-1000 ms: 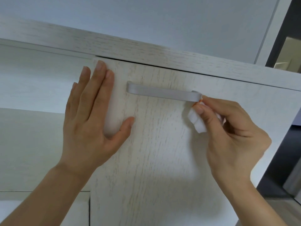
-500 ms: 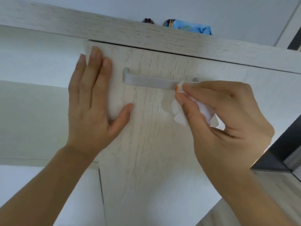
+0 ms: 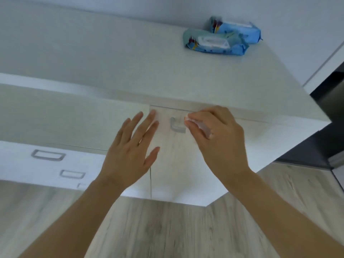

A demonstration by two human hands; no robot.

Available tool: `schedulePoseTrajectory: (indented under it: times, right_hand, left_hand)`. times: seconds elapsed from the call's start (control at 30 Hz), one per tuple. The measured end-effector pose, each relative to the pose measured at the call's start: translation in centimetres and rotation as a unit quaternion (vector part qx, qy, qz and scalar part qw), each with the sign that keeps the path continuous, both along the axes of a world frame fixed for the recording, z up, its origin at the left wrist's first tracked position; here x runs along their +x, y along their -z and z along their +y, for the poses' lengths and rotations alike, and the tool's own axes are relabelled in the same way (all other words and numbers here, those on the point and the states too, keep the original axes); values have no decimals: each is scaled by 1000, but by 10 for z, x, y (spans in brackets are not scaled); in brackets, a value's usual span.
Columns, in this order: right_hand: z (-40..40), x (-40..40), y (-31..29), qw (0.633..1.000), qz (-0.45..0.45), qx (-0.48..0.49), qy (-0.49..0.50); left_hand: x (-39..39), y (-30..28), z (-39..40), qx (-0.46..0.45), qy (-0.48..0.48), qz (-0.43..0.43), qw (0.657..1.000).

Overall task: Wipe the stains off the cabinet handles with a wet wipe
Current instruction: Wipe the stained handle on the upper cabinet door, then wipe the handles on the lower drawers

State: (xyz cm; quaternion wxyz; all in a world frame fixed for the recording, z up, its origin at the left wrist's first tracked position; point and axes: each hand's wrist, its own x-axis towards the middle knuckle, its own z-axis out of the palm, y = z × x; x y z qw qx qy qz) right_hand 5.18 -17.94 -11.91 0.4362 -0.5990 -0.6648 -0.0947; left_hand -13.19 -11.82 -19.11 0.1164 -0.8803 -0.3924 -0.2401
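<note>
Two blue wet-wipe packs (image 3: 221, 37) now show at the pale wooden cabinet top's (image 3: 115, 58) far right corner, while the flat left hand (image 3: 130, 151), fingers spread, has lifted its palm off the door and the right hand (image 3: 217, 138) pinches the white wet wipe (image 3: 202, 127) further left along the grey metal handle (image 3: 176, 126).

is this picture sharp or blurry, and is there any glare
Head view: soft motion blur throughout, worst on the drawer handles at left; the left hand and right hand are smeared; wide-angle bending of the cabinet top; even light, no glare.
</note>
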Motion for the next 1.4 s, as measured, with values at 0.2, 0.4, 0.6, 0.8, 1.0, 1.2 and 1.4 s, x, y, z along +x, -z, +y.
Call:
schedulePoseTrajectory:
  times: [0.2,0.4,0.6,0.8,1.0,1.2,1.4]
  right_hand:
    - [2,-31,-39,980,33,-194,-30]
    - [12,-91,-48,964,-35,-245,-95]
    - [23,-179,-35,939,-79,-308,-132]
    - [45,-303,-15,928,-86,-341,-126]
    - [74,-393,6,926,-70,-356,-102]
    - [95,-408,29,923,-50,-375,-67]
    - [137,-388,65,931,-7,-363,-28]
  left_hand:
    - [-41,-55,-35,-197,-81,71,975]
    - [-94,-69,-43,-251,-138,120,951]
    - [-186,-68,-46,-293,-176,191,920]
    - [-316,-63,-21,-333,-171,241,895]
    - [-414,-45,15,-341,-144,269,889]
    - [-430,-20,58,-327,-104,288,894]
    - [-415,20,103,-286,-84,297,907]
